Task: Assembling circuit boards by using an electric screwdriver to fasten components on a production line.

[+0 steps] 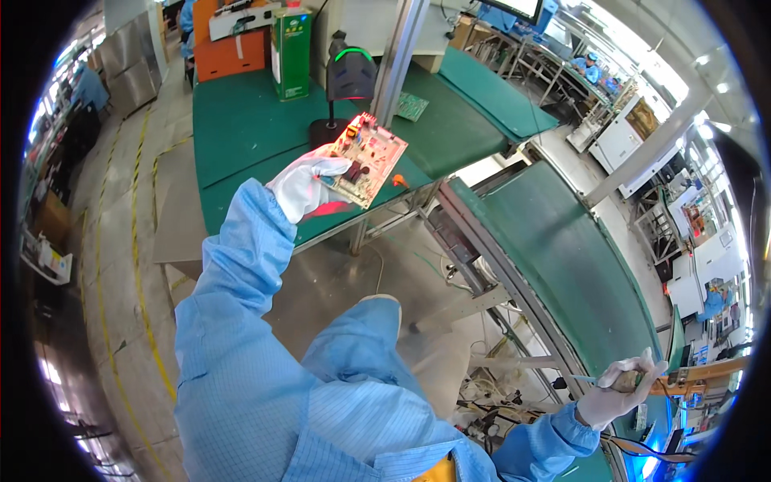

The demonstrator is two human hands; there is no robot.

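My left hand (309,183), in a white glove, grips the left edge of a circuit board (371,165) with dark and yellow parts on it. The board is tilted in the air over the front of the green-topped bench. Just beyond it stands a black barcode scanner (351,74) on a stand, with a lit green strip; red light falls on the board and on the mat below. My right hand (622,391), gloved too, is stretched far out to the right by the conveyor, its fingers curled around something small and greyish. A thin light-blue stick juts from beside it.
A green metal can (291,55) and an orange box (234,55) stand at the back of the bench (241,161). Another circuit board (412,106) lies behind the metal post (399,60). A green conveyor belt (562,249) curves along my right, with cables beneath it.
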